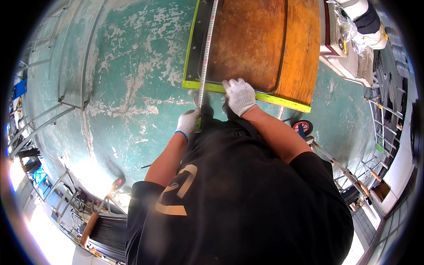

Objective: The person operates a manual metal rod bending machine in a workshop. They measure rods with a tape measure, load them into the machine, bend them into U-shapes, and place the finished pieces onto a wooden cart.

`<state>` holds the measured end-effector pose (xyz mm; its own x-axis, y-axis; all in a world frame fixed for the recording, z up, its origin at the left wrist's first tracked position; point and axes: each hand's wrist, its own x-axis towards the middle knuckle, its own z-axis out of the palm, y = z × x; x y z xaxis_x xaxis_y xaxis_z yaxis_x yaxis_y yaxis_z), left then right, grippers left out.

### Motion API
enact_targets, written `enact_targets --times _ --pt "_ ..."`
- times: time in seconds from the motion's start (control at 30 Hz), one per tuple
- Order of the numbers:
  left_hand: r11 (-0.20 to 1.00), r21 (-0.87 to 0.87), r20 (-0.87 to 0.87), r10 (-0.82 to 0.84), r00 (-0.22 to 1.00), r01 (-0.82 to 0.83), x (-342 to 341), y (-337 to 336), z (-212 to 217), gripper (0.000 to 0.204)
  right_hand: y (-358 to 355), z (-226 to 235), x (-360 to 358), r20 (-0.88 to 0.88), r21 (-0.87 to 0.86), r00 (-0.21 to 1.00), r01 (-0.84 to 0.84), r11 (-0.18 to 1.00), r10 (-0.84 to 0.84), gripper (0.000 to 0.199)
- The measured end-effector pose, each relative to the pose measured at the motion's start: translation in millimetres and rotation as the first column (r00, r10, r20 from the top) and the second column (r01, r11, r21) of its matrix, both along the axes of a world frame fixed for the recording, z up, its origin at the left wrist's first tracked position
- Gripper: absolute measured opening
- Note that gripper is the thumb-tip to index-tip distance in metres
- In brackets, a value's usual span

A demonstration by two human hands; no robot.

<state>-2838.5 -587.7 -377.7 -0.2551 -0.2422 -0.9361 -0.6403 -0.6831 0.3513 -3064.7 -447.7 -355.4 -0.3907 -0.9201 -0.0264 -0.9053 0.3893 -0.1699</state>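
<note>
My left hand (189, 120), in a white work glove with a blue cuff, is closed around a tape measure with a green case (198, 125). Its white blade (206, 57) stretches away across the left side of a wooden worktable (251, 39). A thin black metal rod (282, 53), bent with rounded corners, lies on the tabletop. At the table's near edge, my gloved right hand (240, 95) grips the rod's near side, its curled fingers partly hiding it. A yellow-green strip (287, 103) borders the table's near and left edges.
Metal frames (70, 105) stand on the worn green floor (132, 75) at left. A red-rimmed wheel (303, 127) sits below the table's right corner. Bags and wrapped goods (360, 26) are piled at far right. Black rods (106, 234) are stacked at lower left.
</note>
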Motion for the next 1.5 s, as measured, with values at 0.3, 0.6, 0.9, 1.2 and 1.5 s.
enact_targets --times 0.3,0.6,0.9,1.2,1.5 --pt "0.997 -0.018 -0.052 0.073 0.996 -0.074 4 3 2 0.043 0 1 5 0.031 -0.049 1.0 -0.004 0.999 0.006 0.03" --pt "0.996 -0.084 -0.103 0.013 0.995 -0.022 8 13 -10 0.039 8 3 2 0.002 0.032 1.0 0.026 0.999 -0.026 0.019" --pt "0.989 -0.143 -0.049 -0.056 0.997 0.049 -60 40 57 0.038 31 12 -28 0.25 -0.062 0.967 -0.028 0.998 0.042 0.027" --pt "0.971 -0.191 -0.049 0.141 0.989 -0.147 -111 142 31 0.043 85 81 -128 0.355 -0.53 0.93 0.121 0.839 0.09 0.027" --pt "0.974 -0.206 -0.024 0.092 0.995 -0.095 -129 232 21 0.053 33 80 -100 0.376 -0.07 0.886 -0.263 0.962 0.27 0.022"
